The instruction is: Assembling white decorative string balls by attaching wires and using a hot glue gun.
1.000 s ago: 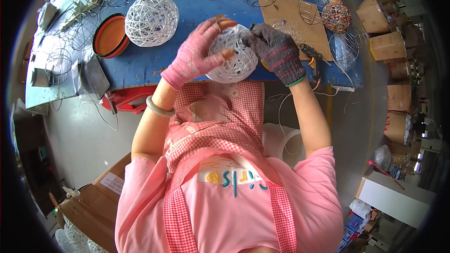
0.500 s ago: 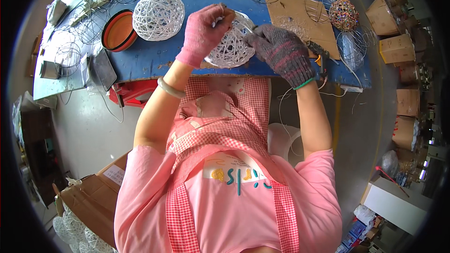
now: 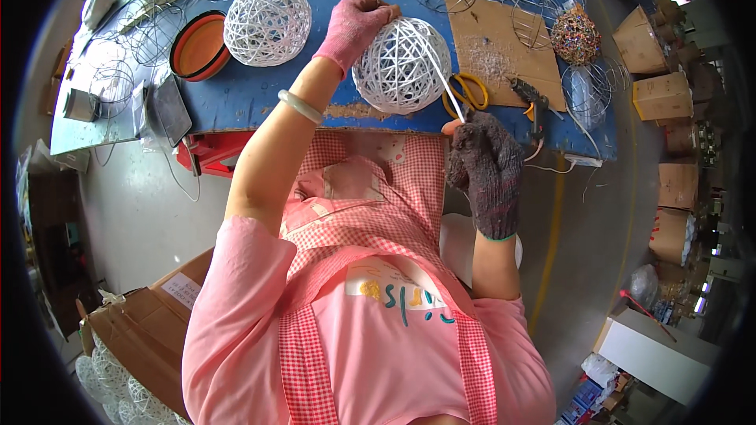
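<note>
White string ball (image 3: 400,71) sat in front of the person, just inside the near edge of the blue counter (image 3: 228,102). Closest to the body was the right hand (image 3: 488,169), in a dark glove. It was closed on the end of a white strand (image 3: 452,96), down and to the right of the ball and apart from it. So the ball lay up and to the left from that hand. The strand was the long, thin part: it ran in a straight slant from the top of the ball to the right hand. Yellow-handled scissors (image 3: 480,85) lay beside the ball on its right, close to the strand. The ball was round, so it had no long side and did not point any way; only the strand did, down and right. The left hand (image 3: 352,29), in a pink glove, was the nearer one. It touched the ball at the upper left with bent fingers, but I could not tell if they pinched it. Farther off to the left, a second white ball (image 3: 268,24) stood next to an orange bowl (image 3: 198,46).
</note>
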The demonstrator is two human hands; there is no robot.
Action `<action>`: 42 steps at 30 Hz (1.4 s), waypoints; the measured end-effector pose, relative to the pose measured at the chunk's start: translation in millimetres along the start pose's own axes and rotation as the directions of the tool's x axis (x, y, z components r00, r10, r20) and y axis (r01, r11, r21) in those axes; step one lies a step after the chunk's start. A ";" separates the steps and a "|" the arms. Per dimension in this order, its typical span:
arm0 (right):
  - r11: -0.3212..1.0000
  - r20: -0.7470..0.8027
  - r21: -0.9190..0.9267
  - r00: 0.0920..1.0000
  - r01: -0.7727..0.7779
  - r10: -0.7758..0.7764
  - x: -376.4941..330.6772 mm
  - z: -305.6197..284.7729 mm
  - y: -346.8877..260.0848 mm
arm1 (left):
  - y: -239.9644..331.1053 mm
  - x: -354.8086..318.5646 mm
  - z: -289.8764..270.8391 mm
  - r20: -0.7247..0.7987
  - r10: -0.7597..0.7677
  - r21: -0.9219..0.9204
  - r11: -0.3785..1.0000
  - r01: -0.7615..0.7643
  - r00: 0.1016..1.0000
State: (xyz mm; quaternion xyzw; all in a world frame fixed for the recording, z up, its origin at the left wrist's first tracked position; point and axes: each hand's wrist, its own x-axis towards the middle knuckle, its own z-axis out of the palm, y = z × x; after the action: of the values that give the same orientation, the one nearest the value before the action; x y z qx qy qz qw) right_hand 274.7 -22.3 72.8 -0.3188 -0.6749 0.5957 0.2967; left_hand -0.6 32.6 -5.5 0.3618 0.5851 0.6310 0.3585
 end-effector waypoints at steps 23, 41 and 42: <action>0.993 -0.109 -0.101 0.993 -0.057 0.046 21.1 46.4 117.9 | -30.8 41.7 -24.6 0.076 -0.295 -0.315 0.899 0.303 0.953; 0.969 -0.013 0.202 0.988 -0.146 0.151 -13.7 10.9 -2.8 | -31.7 25.8 -39.7 0.264 -0.035 -0.457 0.876 0.157 0.964; 0.968 -0.008 0.205 0.988 -0.147 0.152 -14.8 12.1 0.5 | -31.9 24.9 -40.7 0.264 -0.034 -0.456 0.876 0.155 0.964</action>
State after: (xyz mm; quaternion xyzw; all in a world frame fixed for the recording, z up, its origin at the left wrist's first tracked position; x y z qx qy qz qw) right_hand 274.4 -41.3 70.7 -0.3437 -0.5808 0.6786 0.2899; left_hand -47.3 36.8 -38.5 0.3101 0.3814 0.6858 0.5366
